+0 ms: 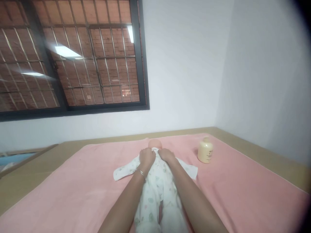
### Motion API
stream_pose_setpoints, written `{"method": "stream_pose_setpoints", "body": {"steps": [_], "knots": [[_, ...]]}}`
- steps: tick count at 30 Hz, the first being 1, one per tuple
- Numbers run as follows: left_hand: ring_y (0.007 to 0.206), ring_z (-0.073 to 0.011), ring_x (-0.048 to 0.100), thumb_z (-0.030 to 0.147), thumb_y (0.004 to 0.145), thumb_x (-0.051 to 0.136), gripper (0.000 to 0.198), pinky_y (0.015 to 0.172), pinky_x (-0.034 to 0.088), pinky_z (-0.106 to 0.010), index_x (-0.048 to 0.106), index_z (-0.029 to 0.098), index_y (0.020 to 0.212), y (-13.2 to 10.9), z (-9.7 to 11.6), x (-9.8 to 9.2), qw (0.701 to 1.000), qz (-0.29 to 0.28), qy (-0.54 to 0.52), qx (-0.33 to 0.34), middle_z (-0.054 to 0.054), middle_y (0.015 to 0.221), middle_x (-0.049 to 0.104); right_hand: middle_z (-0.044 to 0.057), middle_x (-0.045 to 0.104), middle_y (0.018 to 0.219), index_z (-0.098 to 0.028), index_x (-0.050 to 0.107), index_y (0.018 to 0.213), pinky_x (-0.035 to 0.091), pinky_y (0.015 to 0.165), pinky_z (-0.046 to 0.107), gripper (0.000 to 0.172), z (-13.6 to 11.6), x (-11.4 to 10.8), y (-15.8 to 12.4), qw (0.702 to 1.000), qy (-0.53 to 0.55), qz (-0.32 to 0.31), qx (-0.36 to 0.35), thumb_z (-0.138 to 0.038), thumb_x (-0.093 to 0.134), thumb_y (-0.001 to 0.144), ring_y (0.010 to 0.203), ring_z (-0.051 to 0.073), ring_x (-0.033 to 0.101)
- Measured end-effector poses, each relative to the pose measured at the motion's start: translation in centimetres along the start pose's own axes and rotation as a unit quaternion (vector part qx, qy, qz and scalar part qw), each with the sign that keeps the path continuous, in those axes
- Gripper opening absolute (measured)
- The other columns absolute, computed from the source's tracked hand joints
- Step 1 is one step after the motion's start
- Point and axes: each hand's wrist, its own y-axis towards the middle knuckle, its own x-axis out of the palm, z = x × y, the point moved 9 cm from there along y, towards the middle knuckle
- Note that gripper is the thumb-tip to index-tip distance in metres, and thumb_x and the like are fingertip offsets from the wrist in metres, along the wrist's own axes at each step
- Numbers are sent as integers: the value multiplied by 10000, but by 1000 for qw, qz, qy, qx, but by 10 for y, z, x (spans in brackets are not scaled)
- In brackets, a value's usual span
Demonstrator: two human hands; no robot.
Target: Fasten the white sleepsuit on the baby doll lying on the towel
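Observation:
A white baby romper (156,181) with a small leaf-like print lies stretched out on a pink blanket, its sleeves spread to both sides and its legs toward me. A small bald head (155,143) shows beyond the collar; I cannot tell whether it belongs to a doll or a baby. My left hand (147,157), with a bracelet at the wrist, is closed on the romper beside the collar. On the collar's other side, my right hand (167,154) grips the cloth with curled fingers. The fingertips of both hands are mostly hidden.
A cream bottle (205,150) stands on the pink blanket (80,181) to the right. Under the blanket is a tan padded surface (31,174) with raised edges. White walls (184,64) meet behind it, and a dark-framed barred window (102,64) is at the upper left.

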Motion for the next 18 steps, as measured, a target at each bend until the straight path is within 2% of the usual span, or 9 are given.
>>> {"method": "stream_pose_setpoints", "body": {"steps": [2, 5, 7, 10, 14, 18], "knots": [[937, -246, 597, 299, 824, 359, 345, 786, 388, -307, 645, 121, 900, 1, -1, 0, 1000, 6, -17, -5, -141, 963, 664, 125, 549, 1234, -156, 583, 1150, 302, 960, 465, 488, -1, -3, -2, 1000, 0, 5, 0, -334, 207, 895, 1131, 273, 491], [905, -240, 612, 356, 831, 355, 379, 716, 407, -287, 638, 125, 934, 4, -13, 12, 997, -42, -59, -40, -144, 988, 664, 121, 559, 1221, -157, 584, 1144, 259, 991, 469, 444, -11, -8, -7, 1000, -6, 12, -10, -320, 268, 877, 1140, 275, 481], [904, -240, 613, 391, 848, 327, 416, 705, 409, -286, 636, 130, 946, 4, -16, 16, 995, -61, -67, -40, -144, 1004, 661, 119, 590, 1172, -164, 613, 1092, 260, 991, 461, 409, -19, -9, -10, 1000, -15, 12, -23, -323, 314, 862, 1117, 274, 499], [914, -242, 605, 376, 861, 307, 416, 728, 407, -296, 637, 133, 931, 3, -11, 9, 999, -31, -39, -13, -140, 989, 659, 124, 606, 1141, -167, 622, 1074, 296, 965, 449, 410, -21, -10, -12, 999, -23, 22, -24, -341, 314, 865, 1082, 275, 525], [958, -229, 588, 292, 843, 345, 342, 787, 395, -290, 647, 143, 903, 0, -4, -1, 1000, 7, -16, -6, -127, 982, 660, 117, 585, 1180, -185, 602, 1120, 358, 908, 421, 450, -9, -6, -10, 1000, -17, 18, 0, -323, 237, 895, 1073, 260, 535], [954, -237, 596, 345, 857, 321, 397, 772, 398, -292, 641, 131, 951, 1, -13, 9, 998, -34, -48, -36, -147, 1005, 658, 120, 569, 1203, -185, 589, 1142, 335, 930, 432, 449, -6, -4, -7, 999, -31, 11, 14, -329, 239, 901, 1105, 263, 514]]}}
